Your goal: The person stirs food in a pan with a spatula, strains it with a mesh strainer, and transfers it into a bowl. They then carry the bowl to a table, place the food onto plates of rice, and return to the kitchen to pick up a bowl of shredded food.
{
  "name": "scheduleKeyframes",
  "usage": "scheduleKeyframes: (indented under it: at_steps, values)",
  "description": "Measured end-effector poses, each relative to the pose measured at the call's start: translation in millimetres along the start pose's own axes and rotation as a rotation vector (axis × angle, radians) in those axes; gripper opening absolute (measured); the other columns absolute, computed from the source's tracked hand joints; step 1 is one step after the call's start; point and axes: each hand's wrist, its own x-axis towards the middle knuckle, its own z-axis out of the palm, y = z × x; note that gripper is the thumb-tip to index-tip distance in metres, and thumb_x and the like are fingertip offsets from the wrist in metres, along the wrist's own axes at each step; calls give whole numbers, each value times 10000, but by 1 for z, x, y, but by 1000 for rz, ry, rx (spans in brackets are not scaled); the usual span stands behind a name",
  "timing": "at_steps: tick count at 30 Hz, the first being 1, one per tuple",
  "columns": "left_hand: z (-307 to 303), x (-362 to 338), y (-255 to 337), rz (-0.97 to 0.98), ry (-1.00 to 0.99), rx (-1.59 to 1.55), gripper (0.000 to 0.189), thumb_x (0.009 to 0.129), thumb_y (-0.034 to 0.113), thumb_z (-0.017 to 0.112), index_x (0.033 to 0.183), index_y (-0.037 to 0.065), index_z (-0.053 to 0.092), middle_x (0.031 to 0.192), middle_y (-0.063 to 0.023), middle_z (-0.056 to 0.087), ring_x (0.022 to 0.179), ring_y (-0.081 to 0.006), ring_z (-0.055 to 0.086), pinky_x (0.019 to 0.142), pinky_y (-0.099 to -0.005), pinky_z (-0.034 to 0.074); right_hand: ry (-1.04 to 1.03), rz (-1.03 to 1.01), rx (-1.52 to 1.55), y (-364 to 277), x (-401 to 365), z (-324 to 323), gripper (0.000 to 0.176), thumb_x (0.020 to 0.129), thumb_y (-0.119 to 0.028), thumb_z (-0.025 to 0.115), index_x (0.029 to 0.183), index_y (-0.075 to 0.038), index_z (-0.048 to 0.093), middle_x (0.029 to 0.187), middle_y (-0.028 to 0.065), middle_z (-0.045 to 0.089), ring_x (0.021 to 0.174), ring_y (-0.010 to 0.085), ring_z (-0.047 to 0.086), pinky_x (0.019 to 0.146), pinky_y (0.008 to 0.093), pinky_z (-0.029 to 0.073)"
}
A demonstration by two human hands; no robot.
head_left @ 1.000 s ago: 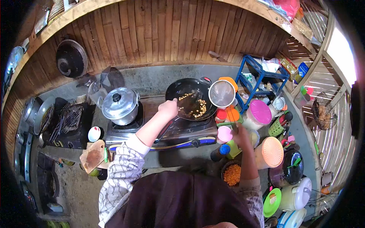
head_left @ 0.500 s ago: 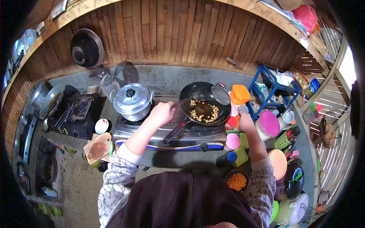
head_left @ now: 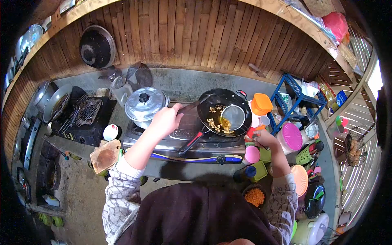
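Observation:
A black frying pan [head_left: 208,110] with a red-and-black handle sits on the right side of the gas stove [head_left: 179,131]. Small pale-golden pieces [head_left: 215,125] lie in oil inside it. My left hand [head_left: 166,120] is closed around the dark handle of a spatula [head_left: 190,107], whose far end reaches over the pan's left rim. My right hand [head_left: 265,139], at the pan's right, is closed on the handle of a round mesh strainer [head_left: 233,116]. The strainer's disc overlaps the right part of the pan, over the oil and pieces.
A lidded aluminium pot [head_left: 145,104] stands on the stove's left side. Right of the pan are an orange container [head_left: 261,104], a blue rack [head_left: 300,96] and a pink-lidded tub [head_left: 291,136]. A cutting board [head_left: 106,156] and a bowl of orange food [head_left: 255,197] are nearer me.
The strainer has moved down and left, from the pan's upper right rim to over the pieces. My right hand has come lower and nearer me. My left hand stays on the spatula.

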Motion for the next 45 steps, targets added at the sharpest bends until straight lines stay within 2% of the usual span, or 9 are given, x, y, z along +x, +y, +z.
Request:
scheduleKeyframes:
  at_steps: [4, 10, 17, 20, 22, 29, 31, 37, 45]
  values:
    - [0, 1, -2, 29, 7, -19, 281, 778, 174, 554, 1025, 46, 517, 693, -216, 590, 680, -378, 584, 617, -453, 466, -186, 19, 162, -19, 5, 8, 229, 816, -73, 455, 1028, -29, 527, 562, 29, 504, 418, 105, 471, 355, 244, 378]
    - [0, 1, -1, 28, 3, -29, 289, 778, 167, 555, 1030, 31, 512, 688, -222, 588, 682, -377, 585, 617, -450, 467, -145, 3, 403, -14, 29, 22, 377, 834, -151, 515, 1188, -32, 465, 606, 8, 507, 447, 73, 446, 410, 211, 389]
    - [2, -1, -9, 35, 65, -87, 282, 794, 159, 546, 1050, 46, 509, 714, -226, 590, 702, -387, 578, 634, -440, 460, -55, -37, 584, -3, 17, 13, 359, 823, -164, 539, 1156, -38, 493, 603, -16, 493, 451, 54, 427, 400, 186, 352]
    - [-2, -2, -5, 27, 72, -78, 284, 790, 159, 547, 1045, 40, 508, 693, -228, 586, 683, -385, 580, 620, -445, 463, -42, -57, 560, 5, 12, 13, 319, 825, -171, 539, 1113, -36, 519, 583, -40, 468, 449, 40, 410, 390, 180, 326]
    - [-2, -2, -5, 21, 64, -80, 288, 786, 160, 548, 1040, 31, 506, 670, -232, 580, 668, -384, 582, 609, -451, 466, -79, -50, 704, 8, 4, 13, 127, 807, -198, 556, 857, -81, 553, 572, -45, 464, 426, 42, 398, 378, 191, 326]
    - [3, -1, -3, 21, 20, -66, 288, 791, 171, 546, 1049, 49, 505, 678, -227, 582, 672, -387, 579, 608, -452, 461, 8, -88, 667, -3, -4, 17, 109, 797, -139, 523, 702, -102, 486, 544, -53, 422, 430, 43, 396, 385, 198, 326]
    - [3, -3, -3, 11, 18, -64, 292, 792, 171, 548, 1060, 60, 508, 693, -228, 584, 682, -389, 576, 620, -450, 455, 216, -113, 535, 4, 8, 20, 236, 812, -67, 481, 1021, 26, 537, 573, 8, 476, 405, 79, 427, 372, 232, 350]
    - [9, -7, -6, 26, 22, -27, 300, 791, 180, 552, 1063, 62, 505, 652, -222, 575, 658, -389, 573, 609, -452, 455, 553, -48, -304, 4, 30, 16, 235, 737, -43, 512, 948, 61, 517, 748, 235, 590, 692, 335, 609, 586, 417, 474]
    - [3, -20, -11, 10, -21, -76, 308, 788, 175, 542, 1060, 37, 499, 676, -209, 588, 667, -367, 587, 606, -439, 469, 508, 27, -359, 4, 42, 41, 261, 751, -171, 581, 894, 43, 537, 823, 230, 593, 756, 366, 590, 639, 426, 466]
